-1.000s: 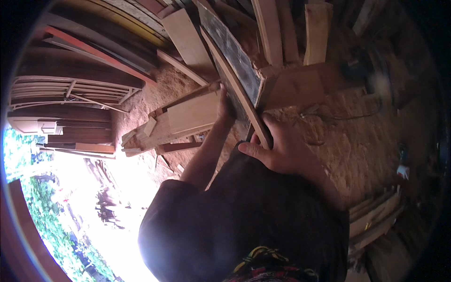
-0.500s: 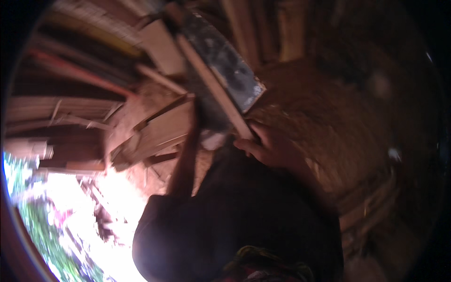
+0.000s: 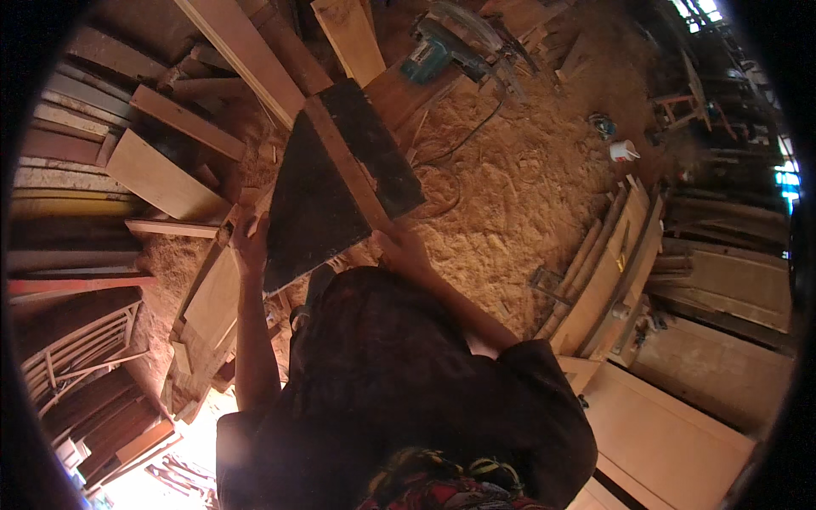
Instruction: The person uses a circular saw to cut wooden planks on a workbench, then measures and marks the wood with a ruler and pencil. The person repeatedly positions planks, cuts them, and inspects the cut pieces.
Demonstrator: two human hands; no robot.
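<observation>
A narrow brown wooden strip [image 3: 340, 161] lies lengthwise across a dark flat board [image 3: 310, 200] in front of me. My right hand [image 3: 403, 252] grips the strip's near end, at the board's near edge. My left hand [image 3: 250, 245] is beside the board's left side, its fingers raised and apart, with nothing visible in them. Close to those fingers is the end of a thin pale stick [image 3: 174, 228]. A long light plank [image 3: 246, 53] reaches the far edge of the board.
A teal circular saw [image 3: 429, 53] sits beyond the board, a cord trailing from it. Sawdust [image 3: 510, 195] covers the ground. Planks [image 3: 161, 174] are stacked at left, and long curved timbers [image 3: 608, 268] with pale panels [image 3: 663, 416] at right. A white bucket [image 3: 624, 151] stands farther off.
The view has turned and sharpened, bringing the saw and the right-hand timbers into sight. My right hand stays on the strip's near end; my left hand now shows farther left of the board.
</observation>
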